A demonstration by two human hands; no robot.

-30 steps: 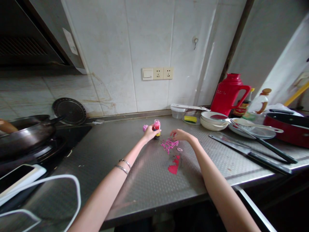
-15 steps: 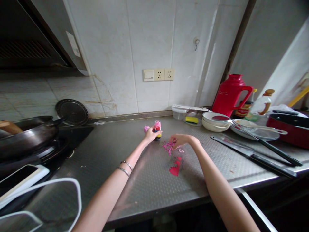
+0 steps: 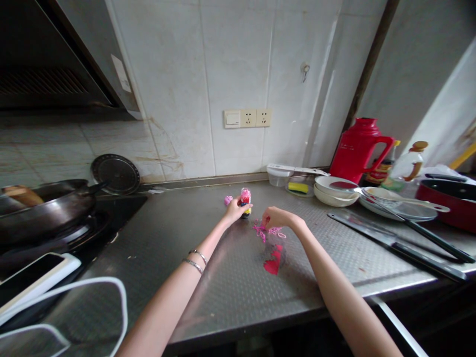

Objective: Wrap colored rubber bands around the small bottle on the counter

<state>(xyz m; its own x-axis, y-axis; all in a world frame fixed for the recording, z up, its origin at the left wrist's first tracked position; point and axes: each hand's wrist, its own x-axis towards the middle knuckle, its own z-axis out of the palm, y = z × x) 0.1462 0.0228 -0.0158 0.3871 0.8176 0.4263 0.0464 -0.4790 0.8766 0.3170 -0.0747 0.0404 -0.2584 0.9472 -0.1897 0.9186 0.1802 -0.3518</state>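
My left hand [image 3: 235, 210] is closed round a small clear jar [image 3: 244, 197] packed with pink bits, holding it upright on the steel counter [image 3: 208, 277]. A pink lid [image 3: 227, 200] lies just left of the jar. My right hand [image 3: 275, 217] is pinched shut on a bunch of pink rubber bands [image 3: 262, 230], which hang from the fingers down to the counter. A few more bands lie beside them, and a red scrap [image 3: 272, 261] sits nearer to me.
A wok [image 3: 48, 204] sits on the stove at left, a phone [image 3: 33, 273] on a white tray in front of it. On the right stand a red thermos [image 3: 355, 148], bowls [image 3: 334, 188], a strainer, a long knife [image 3: 394, 243] and a red pan [image 3: 449, 195].
My right hand has closed on the pink rubber bands and gathered them up from the spread pile. My left hand has kept its hold on the jar.
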